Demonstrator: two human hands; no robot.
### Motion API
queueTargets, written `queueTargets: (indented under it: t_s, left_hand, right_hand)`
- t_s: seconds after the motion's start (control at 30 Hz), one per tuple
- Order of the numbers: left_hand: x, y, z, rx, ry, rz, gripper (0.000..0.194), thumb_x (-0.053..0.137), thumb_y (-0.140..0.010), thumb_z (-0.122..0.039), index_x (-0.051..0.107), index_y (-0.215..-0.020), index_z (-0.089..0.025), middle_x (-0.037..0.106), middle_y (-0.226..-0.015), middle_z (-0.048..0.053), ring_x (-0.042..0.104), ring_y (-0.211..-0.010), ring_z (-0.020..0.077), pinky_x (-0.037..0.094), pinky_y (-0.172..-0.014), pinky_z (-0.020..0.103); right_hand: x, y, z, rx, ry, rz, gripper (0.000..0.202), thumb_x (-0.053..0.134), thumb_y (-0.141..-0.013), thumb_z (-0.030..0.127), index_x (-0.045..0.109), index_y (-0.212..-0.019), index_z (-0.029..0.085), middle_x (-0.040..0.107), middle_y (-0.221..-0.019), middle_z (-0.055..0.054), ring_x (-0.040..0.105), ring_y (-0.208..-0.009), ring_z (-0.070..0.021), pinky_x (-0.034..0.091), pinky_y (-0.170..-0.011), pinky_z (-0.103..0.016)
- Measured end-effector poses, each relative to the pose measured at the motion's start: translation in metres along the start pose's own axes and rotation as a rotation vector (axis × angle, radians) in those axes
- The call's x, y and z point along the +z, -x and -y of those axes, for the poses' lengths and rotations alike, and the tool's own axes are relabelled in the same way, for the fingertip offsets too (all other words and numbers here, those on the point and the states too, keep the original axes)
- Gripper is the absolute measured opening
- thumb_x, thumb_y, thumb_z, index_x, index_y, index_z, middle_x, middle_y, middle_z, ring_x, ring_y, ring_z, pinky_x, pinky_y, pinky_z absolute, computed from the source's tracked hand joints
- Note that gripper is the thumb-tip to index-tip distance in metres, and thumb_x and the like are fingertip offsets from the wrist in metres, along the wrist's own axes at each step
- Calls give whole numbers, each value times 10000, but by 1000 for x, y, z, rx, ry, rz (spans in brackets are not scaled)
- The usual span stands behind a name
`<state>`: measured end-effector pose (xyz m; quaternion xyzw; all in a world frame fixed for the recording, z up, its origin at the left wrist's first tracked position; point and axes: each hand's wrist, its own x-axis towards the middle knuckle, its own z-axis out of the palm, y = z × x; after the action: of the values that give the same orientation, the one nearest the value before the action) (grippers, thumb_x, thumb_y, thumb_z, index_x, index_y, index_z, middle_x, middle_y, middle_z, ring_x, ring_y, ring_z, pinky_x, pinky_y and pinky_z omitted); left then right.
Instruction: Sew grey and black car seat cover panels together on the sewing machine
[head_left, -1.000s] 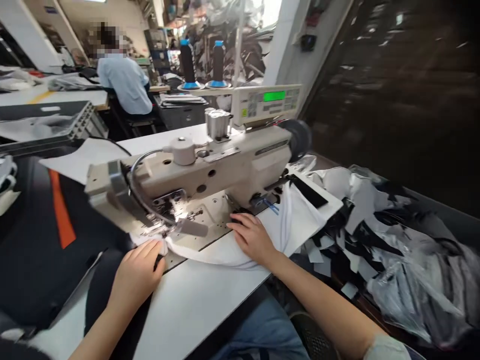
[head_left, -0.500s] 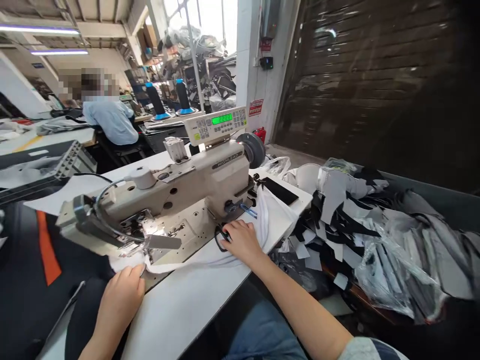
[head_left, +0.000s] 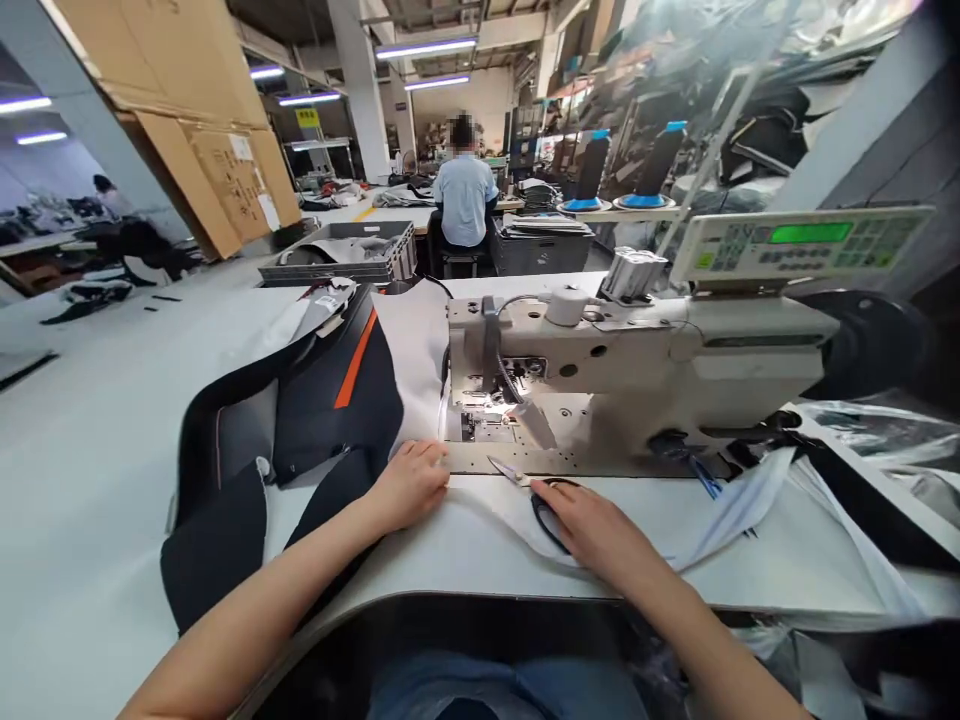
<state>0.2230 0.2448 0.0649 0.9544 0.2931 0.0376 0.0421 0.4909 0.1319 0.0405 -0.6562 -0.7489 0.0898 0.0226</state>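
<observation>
My left hand (head_left: 416, 487) is closed at the front left corner of the sewing machine (head_left: 637, 380), its fingers curled on the end of a white fabric strip (head_left: 499, 518). The strip runs right across the table, passes beneath my right hand (head_left: 592, 525) and continues to the machine's far right. In my right hand is a pair of scissors (head_left: 519, 475) with black handles, its blades pointing left over the edge of the machine bed. Beside my left forearm lies a dark sewn piece (head_left: 322, 420) with an orange stripe; a pale panel (head_left: 420, 370) sits behind it.
Blue tweezers (head_left: 705, 478) lie right of the machine bed. Two black thread cones (head_left: 594, 170) stand behind the machine, near its control panel (head_left: 810, 240). A grey crate (head_left: 405, 255) is at the back left. Another person (head_left: 465, 195) sits further off, facing away.
The view has swung left. My right hand has brought the scissors left, closer to my left hand, and their blades now show. My left hand is now farther from the needle area.
</observation>
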Motion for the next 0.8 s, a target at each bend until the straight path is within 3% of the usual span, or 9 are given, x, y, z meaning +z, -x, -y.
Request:
queueTargets:
  t_s: [0.1,0.2,0.33,0.47,0.63,0.8]
  left_hand:
    - [12,1,12,-75,313,-201,103,600,-750,-120,655,-790,-197,552,-1214,69,465,-1172,263,386,-982,453]
    - [18,4,19,-153,629,-315,68,625,-724,-138,649,-750,-196,530,-1246,58,447,-1196,244,366,-1033,433]
    - [18,1,29,-206,971,-286,54,652,-738,-209,632,-702,-174,524,-1266,81,454,-1223,242,329,-1078,432]
    - [18,-2,39,-234,1214,-205,51,669,-721,-183,639,-690,-156,497,-1319,89,436,-1275,245,293,-1110,413]
    - [18,-2,42,-256,1291,-163,32,696,-699,-147,665,-698,-154,529,-1294,78,461,-1260,235,314,-1100,391]
    - [19,-3,40,-259,1271,-163,24,709,-710,-161,687,-708,-152,533,-1288,88,485,-1237,225,330,-1088,372]
  right_hand:
    - [9,-7,13,-131,-113,-35,627,398,-772,23,426,-1372,201,603,-1120,-100,589,-993,-218,487,-865,-352]
    - [14,-19,24,-135,-198,-28,641,479,-784,85,354,-1407,170,584,-1120,-106,553,-1005,-221,462,-902,-366]
    - [7,-42,45,-185,-176,27,423,569,-800,194,521,-1221,182,580,-1087,-96,505,-1013,-251,421,-914,-416]
    - [1,-57,56,-241,-210,37,339,617,-810,310,549,-1120,191,575,-1034,-86,499,-976,-242,419,-893,-408]
    - [2,-56,49,-232,-273,51,295,609,-819,307,535,-1085,202,577,-1004,-75,513,-929,-231,453,-831,-386]
    - [5,-64,57,-302,-195,-35,294,584,-838,267,538,-1114,178,570,-956,-89,510,-896,-238,461,-786,-364]
